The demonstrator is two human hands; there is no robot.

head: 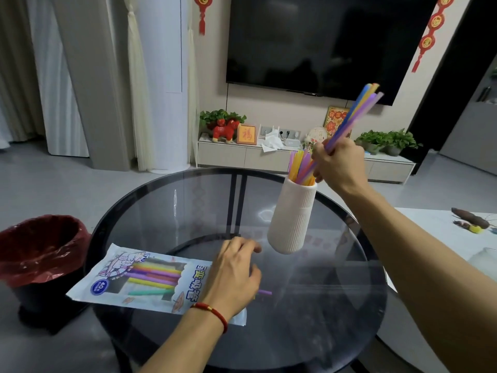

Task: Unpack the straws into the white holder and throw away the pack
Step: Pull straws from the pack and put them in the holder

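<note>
My right hand [339, 165] grips a bunch of coloured straws [355, 114] by their lower part, fingers curled round them, just above the mouth of the white ribbed holder [293, 216]. Blue, yellow and purple ones show in the bunch; their upper ends tilt up and to the right, and their lower ends reach down toward the holder's mouth. More straws [298, 164] already stand in the holder: yellow, pink, purple and orange tips stick out of the top. The holder sits on the round dark glass table [166, 205], right of centre.

My left hand [234, 273] rests on the open end of the straw pack [139, 278], fingers loosely bent and pressing down on it, pinching nothing I can make out. A red cord bracelet [212, 310] is on that wrist. The pack lies flat on the table's left side, printed side up, with a few straws visible through its window: yellow, purple, green. 1 purple straw end [265, 292] pokes out to the right from under my left hand.

A black bin with a red liner [40, 249] stands on the floor just left of the table. Behind are a wall TV [322, 41], a low cabinet [242, 154] with potted plants and a red toy horse [226, 129].
</note>
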